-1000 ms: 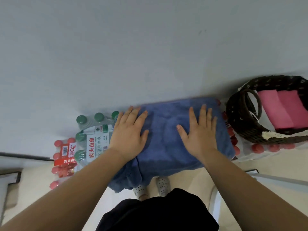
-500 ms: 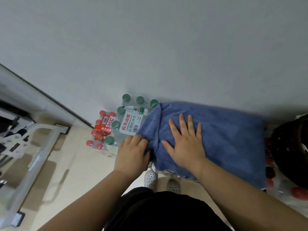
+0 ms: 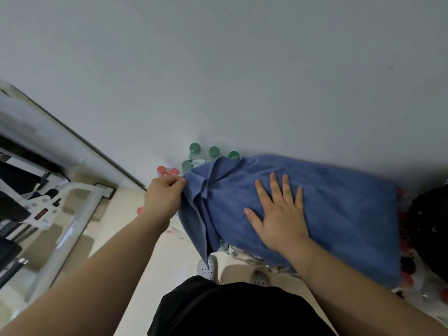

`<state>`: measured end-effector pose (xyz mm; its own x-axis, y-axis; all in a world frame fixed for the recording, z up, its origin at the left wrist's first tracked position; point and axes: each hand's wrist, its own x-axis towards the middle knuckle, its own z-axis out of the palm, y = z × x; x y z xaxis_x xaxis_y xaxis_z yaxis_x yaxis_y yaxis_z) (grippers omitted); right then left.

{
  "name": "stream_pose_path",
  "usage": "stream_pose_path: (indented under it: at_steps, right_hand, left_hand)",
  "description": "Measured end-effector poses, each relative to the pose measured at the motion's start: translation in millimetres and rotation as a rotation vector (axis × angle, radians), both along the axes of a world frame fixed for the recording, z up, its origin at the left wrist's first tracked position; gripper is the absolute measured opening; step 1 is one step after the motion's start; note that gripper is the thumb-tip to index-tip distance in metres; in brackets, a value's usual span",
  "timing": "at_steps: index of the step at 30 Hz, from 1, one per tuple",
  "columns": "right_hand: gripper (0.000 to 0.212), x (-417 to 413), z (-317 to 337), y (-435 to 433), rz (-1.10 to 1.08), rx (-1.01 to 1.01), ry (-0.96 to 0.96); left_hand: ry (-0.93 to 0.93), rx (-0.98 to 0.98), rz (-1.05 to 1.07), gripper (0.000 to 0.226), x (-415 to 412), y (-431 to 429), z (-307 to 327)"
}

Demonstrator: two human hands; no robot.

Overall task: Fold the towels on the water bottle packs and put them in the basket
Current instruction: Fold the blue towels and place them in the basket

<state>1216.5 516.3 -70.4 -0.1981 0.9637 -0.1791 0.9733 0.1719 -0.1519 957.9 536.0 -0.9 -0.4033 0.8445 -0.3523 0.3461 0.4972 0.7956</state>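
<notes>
Left hand (image 3: 164,194) now pinches the blue towel (image 3: 339,214) corner, lifted higher than before; right hand (image 3: 278,214) stays flat, fingers spread.

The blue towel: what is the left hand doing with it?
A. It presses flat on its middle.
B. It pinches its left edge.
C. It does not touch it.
B: the left hand pinches the blue towel at its left edge, while the right hand lies flat on it.
</notes>
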Motion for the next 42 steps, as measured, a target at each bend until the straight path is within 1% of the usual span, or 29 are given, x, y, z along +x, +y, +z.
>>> stream_pose_path:
  at_steps: [1, 3, 7, 9, 10, 13, 15, 17, 18, 19, 21, 23, 25, 27, 29, 31, 33, 35, 38, 40, 42]
  right_hand:
    - [0.083, 0, 0, 0, -0.001, -0.002, -0.001]
    - [0.084, 2, 0, 0, -0.006, -0.007, -0.004]
    - [0.085, 0, 2, 0, -0.028, -0.021, -0.036]
    - [0.084, -2, 3, 0, -0.041, -0.023, -0.055]
    - [0.084, -2, 3, 0, -0.047, -0.029, -0.066]
    - [0.081, -3, 1, 0, -0.064, -0.038, -0.072]
    - [0.078, -7, 3, 0, -0.108, -0.036, -0.044]
    - [0.079, -18, 9, 3, -0.192, -0.069, -0.027]
    - [0.080, -27, 14, 6, -0.245, -0.068, -0.024]
    - [0.081, -38, 19, 8, -0.289, -0.042, -0.023]
    - [0.076, -68, 29, 12, -0.302, 0.045, -0.002]
    - [0.068, -101, 34, 14, -0.234, 0.092, 0.059]
    - [0.065, -131, 36, 16, -0.132, 0.054, 0.082]
    - [0.068, -150, 31, 17, -0.119, -0.034, 0.069]
    - [0.076, -155, 22, 15, -0.206, -0.131, 0.042]
    - [0.081, -151, 15, 8, -0.290, -0.175, 0.053]
    - [0.084, -146, 11, 2, -0.298, -0.186, 0.045]
    - [0.088, -146, 10, -2, -0.270, -0.192, 0.016]
    - [0.091, -148, 10, -1, -0.279, -0.171, 0.035]
    - [0.093, -148, 11, -1, -0.284, -0.145, 0.044]
    - [0.093, -149, 14, 1, -0.305, -0.118, 0.067]
  left_hand:
    - [-0.024, -0.016, 0.021, 0.023, -8, 10, 0]
    - [-0.005, -0.041, 0.017, 0.023, -24, 29, -3]
    - [0.042, -0.090, -0.075, 0.023, -54, 57, -16]
    - [0.021, -0.138, -0.118, 0.023, -66, 63, -25]
    - [-0.012, -0.159, -0.136, 0.027, -69, 63, -26]
    - [-0.067, -0.151, -0.219, 0.049, -78, 58, -26]
    - [0.005, -0.082, -0.402, 0.056, -81, 48, -25]
    - [0.173, 0.010, -0.582, 0.065, -82, 40, -25]
    - [0.240, 0.061, -0.626, 0.067, -83, 38, -28]
    - [0.295, 0.094, -0.646, 0.066, -84, 39, -34]
    - [0.334, 0.129, -0.647, 0.053, -84, 43, -38]
    - [0.354, 0.144, -0.666, 0.037, -82, 49, -39]
    - [0.362, 0.150, -0.695, 0.036, -80, 53, -40]
    - [0.337, 0.147, -0.711, 0.032, -79, 58, -42]
    - [0.296, 0.129, -0.713, 0.021, -79, 61, -44]
    - [0.273, 0.136, -0.701, 0.018, -80, 65, -45]
    - [0.212, 0.155, -0.639, 0.018, -84, 69, -41]
    - [0.138, 0.148, -0.512, 0.018, -92, 77, -38]
    - [0.033, 0.085, -0.347, 0.014, -108, 91, -37]
    - [-0.081, 0.028, -0.311, 0.013, -115, 97, -41]
    - [-0.173, -0.056, -0.332, 0.013, -116, 94, -41]
